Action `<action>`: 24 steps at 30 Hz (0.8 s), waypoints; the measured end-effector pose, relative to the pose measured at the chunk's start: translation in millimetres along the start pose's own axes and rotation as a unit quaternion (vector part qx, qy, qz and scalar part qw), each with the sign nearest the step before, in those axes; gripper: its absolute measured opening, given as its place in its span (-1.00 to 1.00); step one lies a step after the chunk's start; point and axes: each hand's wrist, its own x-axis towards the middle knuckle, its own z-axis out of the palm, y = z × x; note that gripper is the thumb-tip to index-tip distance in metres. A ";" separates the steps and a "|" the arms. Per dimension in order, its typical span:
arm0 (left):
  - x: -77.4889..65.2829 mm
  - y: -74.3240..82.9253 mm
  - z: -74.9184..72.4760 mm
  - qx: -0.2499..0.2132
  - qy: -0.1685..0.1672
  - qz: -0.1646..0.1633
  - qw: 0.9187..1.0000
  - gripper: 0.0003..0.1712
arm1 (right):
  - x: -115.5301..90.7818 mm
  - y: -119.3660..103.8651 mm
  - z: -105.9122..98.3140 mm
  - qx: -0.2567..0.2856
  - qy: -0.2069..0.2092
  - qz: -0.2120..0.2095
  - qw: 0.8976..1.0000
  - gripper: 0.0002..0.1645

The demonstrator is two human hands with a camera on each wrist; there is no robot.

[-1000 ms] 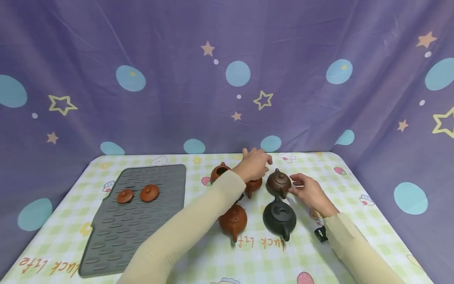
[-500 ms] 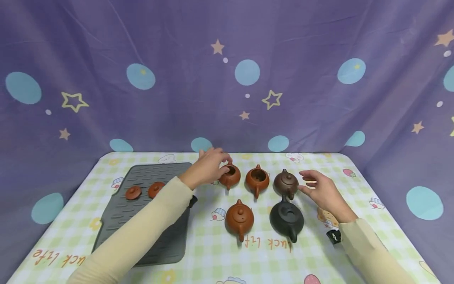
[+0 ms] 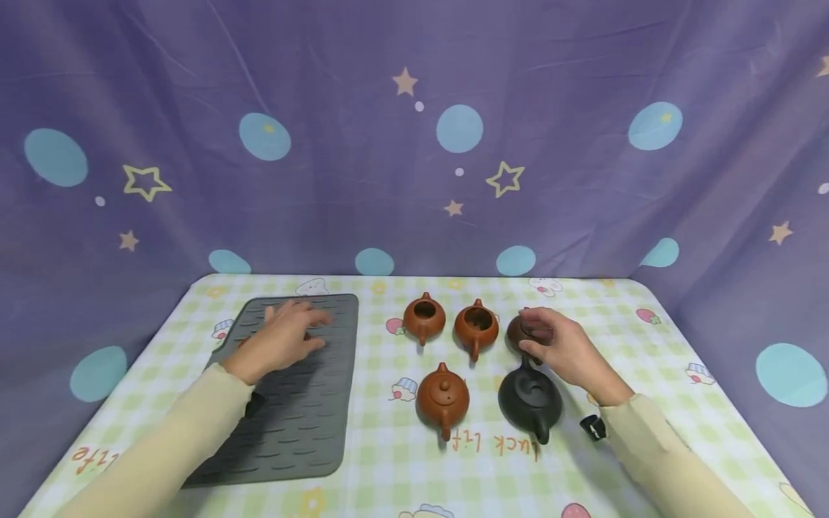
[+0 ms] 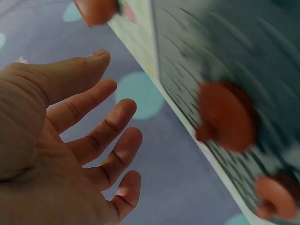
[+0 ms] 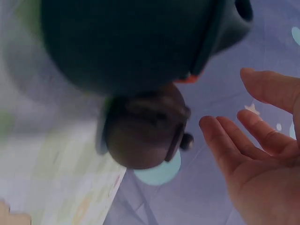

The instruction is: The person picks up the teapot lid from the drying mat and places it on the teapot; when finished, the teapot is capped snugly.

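Observation:
My left hand (image 3: 285, 338) hovers over the grey ridged mat (image 3: 298, 417), fingers spread and loosely bent, holding nothing. Two reddish-brown teapot lids (image 4: 227, 117) lie on that mat beside the hand in the left wrist view; the hand mostly covers them in the head view. At the right, my right hand (image 3: 565, 349) reaches over the dark brown teapot (image 3: 516, 335), partly hiding it. The right wrist view shows its fingers apart from the knob of that lidded teapot. Just in front of it stands a black lidded teapot (image 3: 532, 404).
Two reddish teapots without lids, one at the back (image 3: 424, 329) and one beside it (image 3: 476, 339), stand mid-table. An orange-brown lidded teapot (image 3: 443, 403) is in front of them. A checked cloth (image 3: 382, 460) covers the table; a purple curtain (image 3: 363, 216) hangs behind.
My left hand has swung left from the lidless teapots to over the mat. My right hand has shifted slightly left, over the dark brown teapot.

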 end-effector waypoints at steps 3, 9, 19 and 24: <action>-9.4 -12.7 -1.2 0.005 0.004 -0.008 1.000 -0.59 | 3.9 -3.5 6.7 0.004 -0.017 0.011 1.000 -0.40; -21.8 -29.2 -1.8 0.012 0.006 -0.025 1.000 -0.60 | 12.5 -9.1 14.7 -0.020 -0.044 0.017 0.999 -0.35; -25.6 -43.4 5.0 0.021 0.013 -0.050 0.998 -0.60 | 23.0 -9.6 21.9 -0.039 -0.065 0.024 0.997 -0.29; -24.3 -46.6 6.6 0.023 0.011 -0.060 0.998 -0.65 | 25.5 -11.4 24.4 -0.043 -0.076 0.033 0.996 -0.29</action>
